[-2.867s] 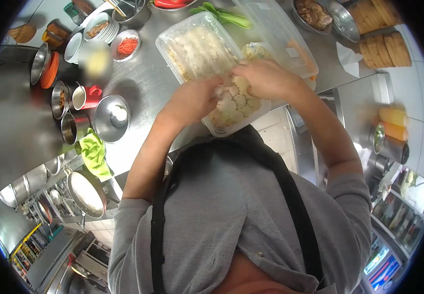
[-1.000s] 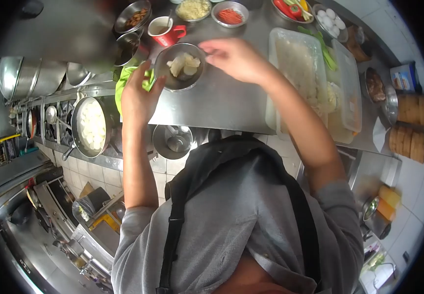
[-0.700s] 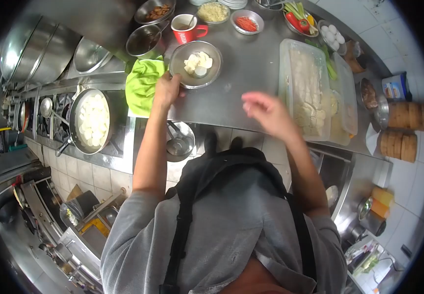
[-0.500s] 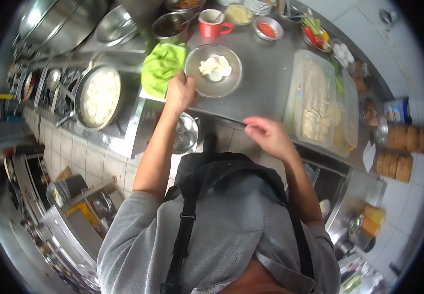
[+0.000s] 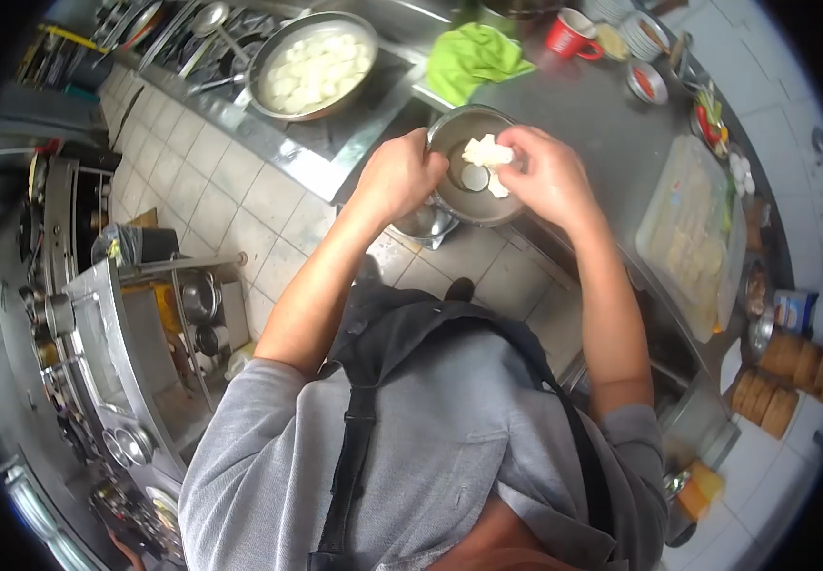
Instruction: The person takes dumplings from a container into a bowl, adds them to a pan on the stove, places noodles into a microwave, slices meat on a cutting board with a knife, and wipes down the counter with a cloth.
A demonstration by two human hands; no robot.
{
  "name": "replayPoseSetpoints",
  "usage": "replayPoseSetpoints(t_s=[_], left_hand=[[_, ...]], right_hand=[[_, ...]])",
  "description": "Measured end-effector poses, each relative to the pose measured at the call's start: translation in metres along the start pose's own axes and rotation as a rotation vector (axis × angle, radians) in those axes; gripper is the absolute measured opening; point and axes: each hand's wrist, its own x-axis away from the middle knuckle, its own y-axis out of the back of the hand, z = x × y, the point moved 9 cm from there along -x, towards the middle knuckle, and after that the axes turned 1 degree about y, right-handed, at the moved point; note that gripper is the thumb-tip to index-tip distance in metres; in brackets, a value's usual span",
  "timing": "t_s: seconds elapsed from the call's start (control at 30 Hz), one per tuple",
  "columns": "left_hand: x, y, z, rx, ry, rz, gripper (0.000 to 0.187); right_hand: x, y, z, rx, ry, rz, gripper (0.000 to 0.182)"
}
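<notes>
steel counter (image 5: 611, 143) over tiled floor (image 5: 240, 190); left hand (image 5: 397, 176) gripping bowl (image 5: 451, 195), right fingers (image 5: 518, 152) pinching dumpling (image 5: 487, 150)

the right hand (image 5: 546, 176) covers part of the dumplings (image 5: 485, 152); the bowl's (image 5: 468, 202) near rim hides behind both hands.

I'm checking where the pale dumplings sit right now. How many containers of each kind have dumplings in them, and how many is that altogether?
Steel bowl, gripped by the left hand: 1
Frying pan on the stove: 1
Clear plastic tub on the counter: 1
Total: 3
</notes>
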Motion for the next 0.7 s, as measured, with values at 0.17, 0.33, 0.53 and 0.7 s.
replayPoseSetpoints(t_s=[0.17, 0.33, 0.53, 0.7], left_hand=[[0.030, 0.073, 0.089, 0.213, 0.086, -0.058, 0.029], [0.082, 0.184, 0.220, 0.133, 0.126, -0.145, 0.037], [0.140, 0.320, 0.321, 0.412, 0.287, -0.135, 0.032], [0.105, 0.372, 0.357, 0.612, 0.165, -0.081, 0.040]], right_hand=[[-0.043, -0.063, 0.077, -0.394, -0.124, 0.121, 0.041], [-0.123, -0.103, 0.226, -0.084, 0.088, -0.153, 0.044], [-0.178, -0.284, 0.271, -0.676, -0.183, 0.492, 0.049], [-0.218, -0.323, 0.314, -0.959, -0.492, 0.488, 0.039]])
